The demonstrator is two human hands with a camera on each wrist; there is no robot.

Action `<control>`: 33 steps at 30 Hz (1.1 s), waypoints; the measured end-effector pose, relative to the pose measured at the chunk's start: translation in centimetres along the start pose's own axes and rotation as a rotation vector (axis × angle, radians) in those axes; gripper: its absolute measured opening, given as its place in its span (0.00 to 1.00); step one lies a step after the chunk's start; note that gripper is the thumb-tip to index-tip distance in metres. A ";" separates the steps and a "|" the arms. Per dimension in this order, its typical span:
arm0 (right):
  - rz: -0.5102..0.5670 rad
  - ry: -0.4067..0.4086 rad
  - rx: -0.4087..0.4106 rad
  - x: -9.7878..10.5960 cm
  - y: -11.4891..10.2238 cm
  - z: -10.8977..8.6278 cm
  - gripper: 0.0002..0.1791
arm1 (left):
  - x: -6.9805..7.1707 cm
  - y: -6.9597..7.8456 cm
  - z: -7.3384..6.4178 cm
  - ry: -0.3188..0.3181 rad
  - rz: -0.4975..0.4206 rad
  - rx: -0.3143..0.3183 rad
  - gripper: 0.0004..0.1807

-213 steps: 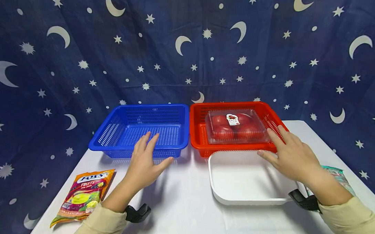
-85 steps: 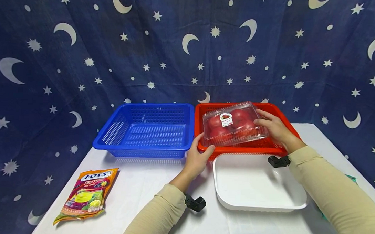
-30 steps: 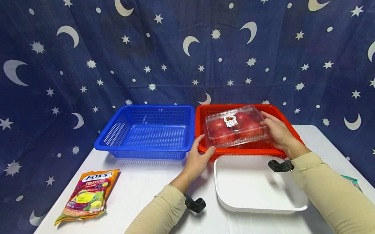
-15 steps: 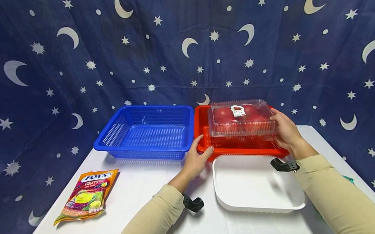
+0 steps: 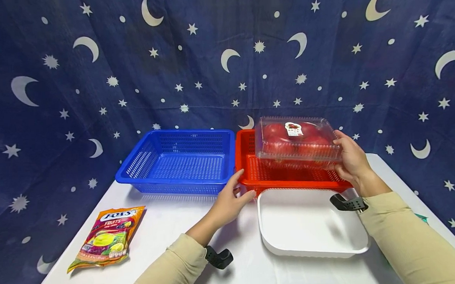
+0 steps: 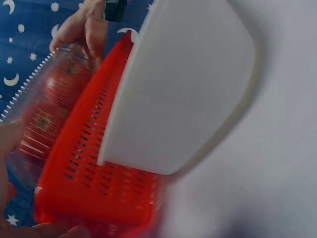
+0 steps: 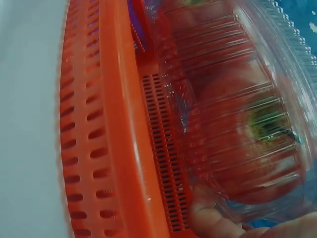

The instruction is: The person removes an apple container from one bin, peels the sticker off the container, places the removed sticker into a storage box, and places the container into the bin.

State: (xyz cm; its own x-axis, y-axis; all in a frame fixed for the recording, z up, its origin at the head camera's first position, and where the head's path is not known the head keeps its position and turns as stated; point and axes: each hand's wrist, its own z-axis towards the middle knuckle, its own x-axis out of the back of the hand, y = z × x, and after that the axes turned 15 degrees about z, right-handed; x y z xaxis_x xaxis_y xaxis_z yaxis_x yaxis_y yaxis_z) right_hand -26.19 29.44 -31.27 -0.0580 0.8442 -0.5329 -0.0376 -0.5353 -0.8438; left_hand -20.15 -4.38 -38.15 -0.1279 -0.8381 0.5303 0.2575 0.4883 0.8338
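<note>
Raised since approx 1 s ago: clr fruit box (image 5: 297, 141), shifted twd 1 o'clock & less tilted; R hand (image 5: 352, 158) gone up w/ it, L hand (image 5: 229, 202) back twd 7. Clock per head view, 12 = far side.

Box now held over red basket (image 5: 289, 183), wht label (image 5: 294, 129) on top of lid. R wrist view: red fruit (image 7: 237, 144) w/ grn stem end shows thru ribbed plastic. R hand pinches box at its 3 o'clock end; some fingers hidden, exact grip of those can't tell. L hand: thumb & index spread apart, just off red basket's 7 o'clock corner; can't tell if it touches.

Blue basket (image 5: 176, 182) at 9 of red basket, side by side. Wht tray (image 5: 309, 222) at 6 of red basket, close to its near wall, contact unclear. Fox's Fruits bag (image 5: 106, 236) lies flat on wht surface (image 5: 254, 268), at approx 7 from blue basket. Grn packet (image 5: 422, 218) at approx 4, mostly hidden behind R sleeve (image 5: 407, 236). Blk straps (image 5: 218, 258) on both wrists. Dk blue curtain (image 5: 202, 63) w/ moons & stars at 12.
</note>
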 end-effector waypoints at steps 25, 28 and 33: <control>0.010 -0.152 0.020 -4.4 1.1 -3.4 0.34 | 5.5 3.7 0.3 -0.011 -0.129 -0.073 0.44; 0.014 -0.196 0.006 -5.4 1.8 -3.7 0.33 | 5.8 3.6 0.2 -0.009 -0.124 -0.087 0.45; 0.013 -0.248 0.002 -6.8 2.6 -4.4 0.30 | 6.4 3.2 -0.3 0.036 -0.087 -0.116 0.48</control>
State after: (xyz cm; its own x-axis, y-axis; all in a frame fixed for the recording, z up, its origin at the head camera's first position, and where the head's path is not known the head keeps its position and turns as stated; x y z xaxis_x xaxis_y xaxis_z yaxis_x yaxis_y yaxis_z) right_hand -21.50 22.48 -30.11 -0.3011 0.8045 -0.5120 -0.0368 -0.5463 -0.8368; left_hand -19.90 -8.26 -32.09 -0.1206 -0.8853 0.4491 0.3562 0.3836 0.8520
